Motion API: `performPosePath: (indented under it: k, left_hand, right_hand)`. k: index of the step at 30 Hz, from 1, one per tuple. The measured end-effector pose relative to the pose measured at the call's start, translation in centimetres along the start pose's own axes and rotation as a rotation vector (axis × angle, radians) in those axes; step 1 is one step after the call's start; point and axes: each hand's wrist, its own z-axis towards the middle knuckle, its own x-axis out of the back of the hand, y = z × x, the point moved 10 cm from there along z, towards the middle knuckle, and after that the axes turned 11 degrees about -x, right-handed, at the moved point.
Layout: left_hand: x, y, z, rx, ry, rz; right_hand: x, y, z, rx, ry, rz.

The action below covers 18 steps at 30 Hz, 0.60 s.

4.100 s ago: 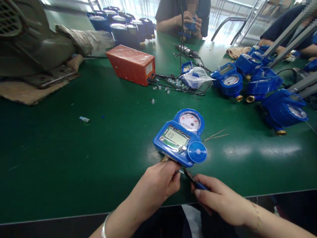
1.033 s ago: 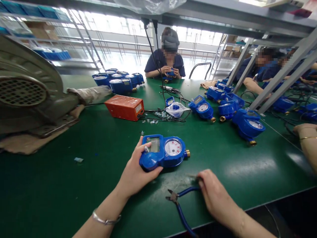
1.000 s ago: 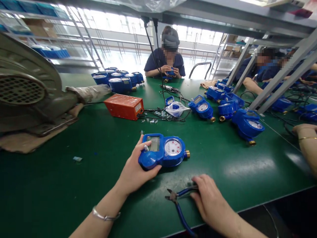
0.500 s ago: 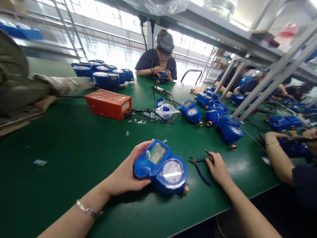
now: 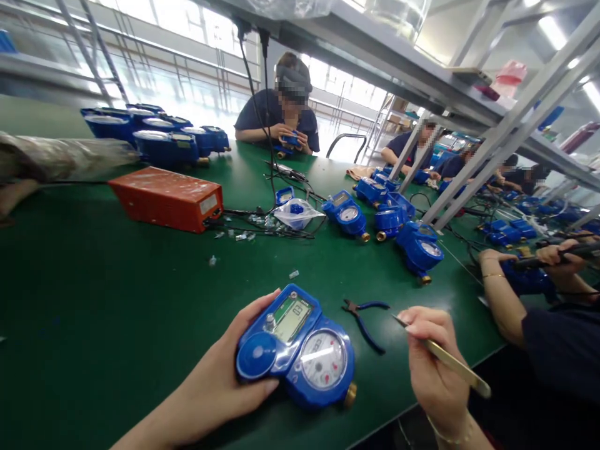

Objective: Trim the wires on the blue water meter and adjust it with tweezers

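My left hand [image 5: 234,369] grips the left end of a blue meter [image 5: 295,350] that has a small display reading digits and a round dial under clear glass. A brass fitting [image 5: 350,394] sticks out at its lower right. Pinched in my right hand [image 5: 434,356] are gold-coloured tweezers [image 5: 457,367], their tip pointing left toward the meter without touching it. Between the meter and my right hand, blue-handled cutters [image 5: 363,322] lie open on the green table.
An orange box [image 5: 164,199] with cables stands at the back left near blue meters [image 5: 164,147]. More meters [image 5: 417,250] and a plastic bag [image 5: 297,214] lie beyond. A metal shelf post [image 5: 497,144] rises at right. Co-workers sit opposite and at right.
My right hand has risen from beside the cutters and now holds the tweezers up. The meter's display now shows digits. The view has shifted, with the scene sliding left.
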Motion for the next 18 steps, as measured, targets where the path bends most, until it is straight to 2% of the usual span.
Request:
performPosePath:
  k: [2,5,8,10,12,15,18]
  left_hand:
    - [-0.2,-0.2,-0.5,-0.001,-0.009,-0.009]
    - [-0.4,-0.5,-1.1,-0.007,-0.014,0.007]
    - [-0.8,-0.4,-1.4,-0.03,-0.053,0.012]
    - [-0.9,-0.3,-1.5,-0.052,-0.047,0.021]
    - [-0.8,-0.4,-1.6,-0.066,-0.018,0.03]
    - [-0.9,-1.0,-1.8,-0.069,0.026,0.024]
    - [-1.2,-1.8,-2.0,-0.054,0.061,0.032]
  right_hand:
    - [-0.5,-2.2,-0.4,0.046,-0.056,0.108]
    - [-2.6,-4.1,-0.8,-0.019,-0.224,0.312]
    - [-5.6,-4.9,-1.4,-0.132,-0.374,0.402]
    - [-7.4,-4.9,-1.7,-0.186,-0.428,0.424]
    - [-9.0,-4.1,-2.0,-0.257,-0.46,0.421]
    - [-9.9,-2.8,-2.2,-0.345,-0.425,0.358]
    - [-10.1,-2.7,-2.3,-0.319,-0.402,0.192]
